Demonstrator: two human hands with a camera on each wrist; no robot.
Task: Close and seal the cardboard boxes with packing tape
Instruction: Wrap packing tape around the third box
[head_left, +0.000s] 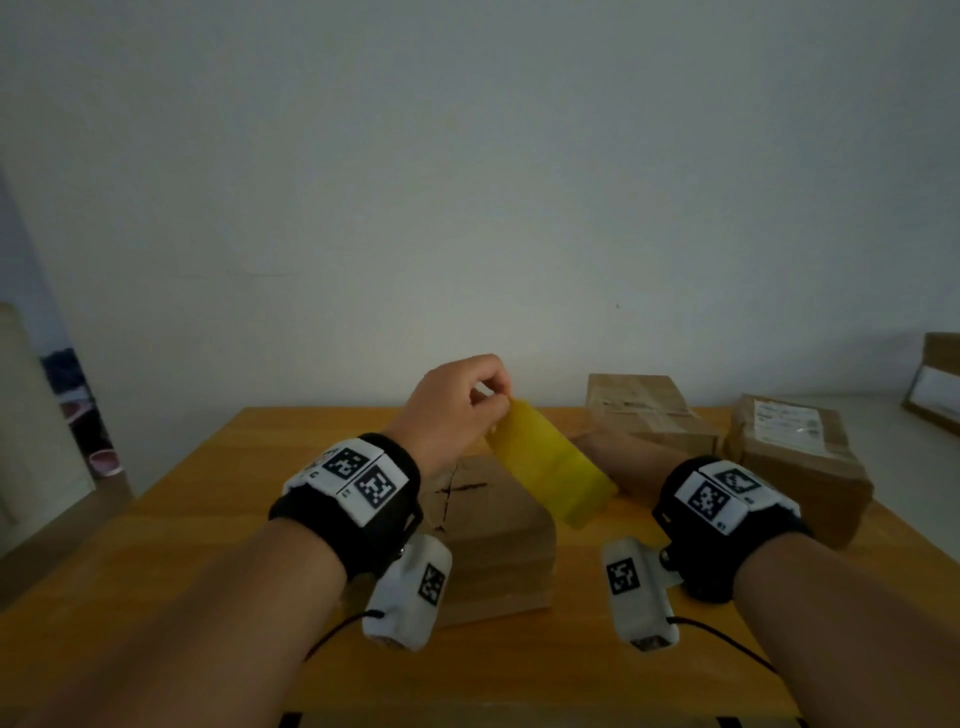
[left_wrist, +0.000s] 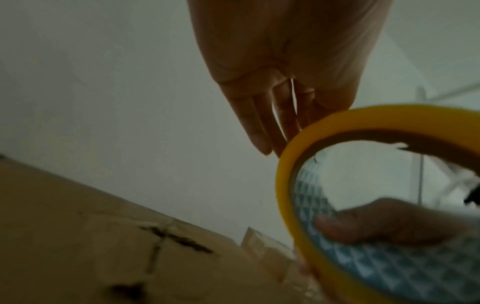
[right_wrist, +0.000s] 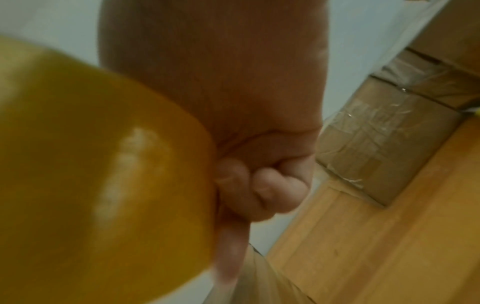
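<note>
Plain pale wall behind, wooden table (head_left: 218, 467) in front, dim light throughout. At far left, only a doorway edge with blurred clutter, too dark to name.

Left of centre: left hand (head_left: 452, 410) raised above the nearest cardboard box (head_left: 493, 540), fingertips (head_left: 493, 397) pinched at the upper edge of the yellow tape roll (head_left: 550, 478). Probably picking at the free end to peel a strip; the end itself too small to make out. From the left wrist view, fingers (left_wrist: 262, 123) reaching down to the rim of the roll (left_wrist: 285, 164), seen edge-on as a ring with a patterned inner core.

Centre: box resting flat on the table, flaps down, a dark cross-shaped seam (head_left: 457, 488) on top, no tape visible over it. Judged as closed but not yet sealed, kept directly under the roll so a drawn strip could drop straight onto the seam.

Right of centre: right hand (right_wrist: 233, 144) mostly hidden behind the roll from the head view; from the right wrist view, fingers (right_wrist: 275, 189) curled against the roll's side (right_wrist: 103, 164), gripping it tilted and steady for the peel.

Further right: two more boxes, one at the back (head_left: 644, 410) with glossy tape across it, one nearer the edge (head_left: 795, 467) bearing a white label, set aside, apparently finished. At far right, part of another box (head_left: 935, 384) off the table.
</note>
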